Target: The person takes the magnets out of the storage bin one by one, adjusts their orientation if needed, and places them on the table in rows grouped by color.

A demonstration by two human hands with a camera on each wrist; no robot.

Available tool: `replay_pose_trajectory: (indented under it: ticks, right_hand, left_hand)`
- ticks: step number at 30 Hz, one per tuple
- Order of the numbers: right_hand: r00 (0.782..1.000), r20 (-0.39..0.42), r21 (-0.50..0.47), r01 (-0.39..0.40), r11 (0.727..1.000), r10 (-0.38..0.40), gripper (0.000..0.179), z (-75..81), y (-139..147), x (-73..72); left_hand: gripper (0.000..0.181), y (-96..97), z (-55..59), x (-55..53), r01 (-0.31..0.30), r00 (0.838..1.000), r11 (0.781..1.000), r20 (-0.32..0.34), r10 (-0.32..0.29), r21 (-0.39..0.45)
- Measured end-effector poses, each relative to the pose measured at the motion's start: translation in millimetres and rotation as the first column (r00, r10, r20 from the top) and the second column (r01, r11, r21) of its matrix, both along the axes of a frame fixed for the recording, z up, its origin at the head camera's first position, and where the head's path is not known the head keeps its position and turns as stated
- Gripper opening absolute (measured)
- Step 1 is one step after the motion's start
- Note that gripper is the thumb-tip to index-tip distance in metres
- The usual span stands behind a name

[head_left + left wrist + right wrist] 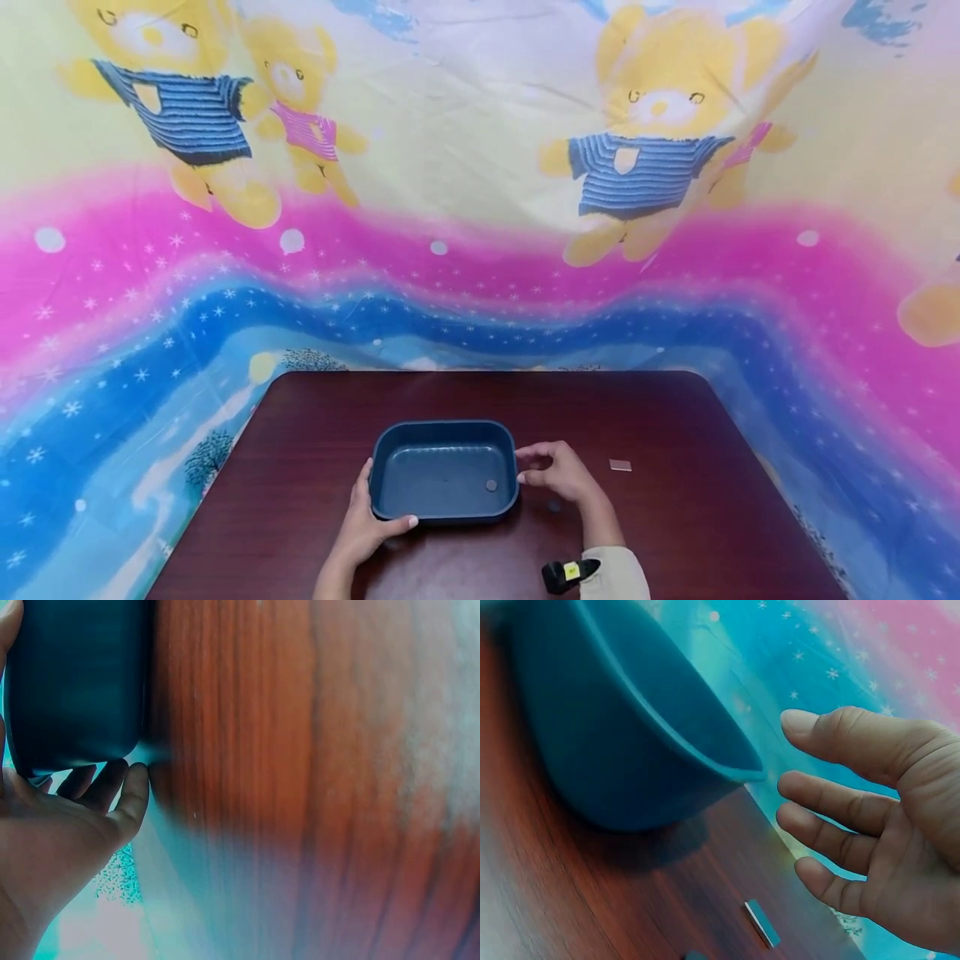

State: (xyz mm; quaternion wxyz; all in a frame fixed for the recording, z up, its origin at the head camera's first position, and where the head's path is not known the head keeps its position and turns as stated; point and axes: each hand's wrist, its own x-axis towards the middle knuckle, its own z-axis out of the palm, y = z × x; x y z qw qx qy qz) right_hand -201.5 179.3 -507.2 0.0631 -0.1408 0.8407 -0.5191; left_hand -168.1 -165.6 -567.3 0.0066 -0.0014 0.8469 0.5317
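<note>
A dark blue rectangular plastic basin (444, 475) with rounded corners is at the middle of the table, its open top facing up. Inside it, toward the right, lies a small round grey disc (491, 486). My left hand (362, 525) grips the basin's left side, thumb along the front rim. In the left wrist view, its fingers (135, 796) reach to the lower edge of the basin wall. Beside the basin's right end is my right hand (558, 473). In the right wrist view its fingers (832, 799) are spread, holding nothing, with a gap to the rim.
A small flat rectangular piece (620, 465) lies on the dark wooden table (697, 533), right of my right hand. A small dark round thing (554, 506) is near the right wrist. A patterned cloth (480, 275) with bears hangs behind the table.
</note>
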Motion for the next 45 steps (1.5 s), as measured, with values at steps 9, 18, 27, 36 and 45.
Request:
replay_pose_trajectory:
  ticks: [9, 18, 27, 36, 45]
  right_hand:
    - [0.993, 0.056, -0.093, -0.094, 0.991, 0.1, 0.038, 5.2, -22.3, -8.2]
    - [0.978, 0.08, -0.105, -0.184, 0.977, 0.193, 0.038, 7.5, -52.4, -17.4]
    - [0.965, 0.169, -0.005, -0.204, 0.979, 0.201, 0.041, -3.8, -81.2, -20.6]
    - [0.979, 0.171, 0.037, -0.122, 0.992, 0.114, 0.042, -19.1, -97.3, -22.4]
    - [0.984, 0.177, 0.014, -0.028, 1.0, 0.025, 0.041, -23.1, -105.4, -24.9]
  left_hand:
    - [0.123, -0.6, 2.2, 1.5, -0.006, 1.0, 1.0, 0.021, 0.006, 0.0]
    - [0.122, -1.2, 1.2, 2.1, -0.009, 1.0, 1.0, 0.018, 0.009, 0.007]
    - [0.123, -0.2, -3.1, 2.0, -0.017, 1.0, 1.0, 0.013, 0.016, 0.018]
    - [0.122, -1.4, -0.5, 1.7, -0.017, 1.0, 1.0, 0.004, 0.017, 0.011]
    - [0.122, 0.7, -1.6, -0.5, -0.02, 1.0, 1.0, 0.023, 0.019, 0.021]
